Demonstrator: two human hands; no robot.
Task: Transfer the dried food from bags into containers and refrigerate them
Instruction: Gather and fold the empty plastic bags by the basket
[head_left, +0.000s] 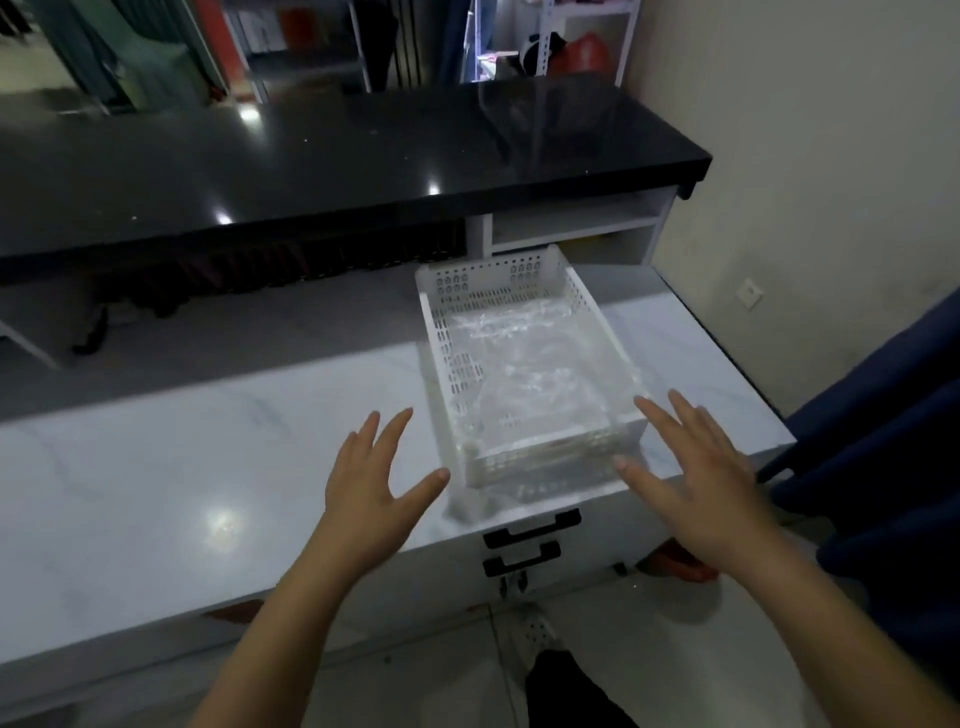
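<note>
A white marbled surface (156, 467) is fronted by drawers with black handles (530, 530). Behind it a raised black glossy counter (311, 156) is set, spotted with light reflections. A beige wall (805, 156) with a socket (750, 293) is seen at right, metal shelving (540, 47) beyond, pale tiled floor (441, 675) below.

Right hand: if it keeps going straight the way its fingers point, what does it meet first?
Probably the white basket. The right hand is open, its fingers pointing forward and slightly left toward the basket's near right corner. From one view its height above the white counter is unclear, so it might pass over the rim.
</note>
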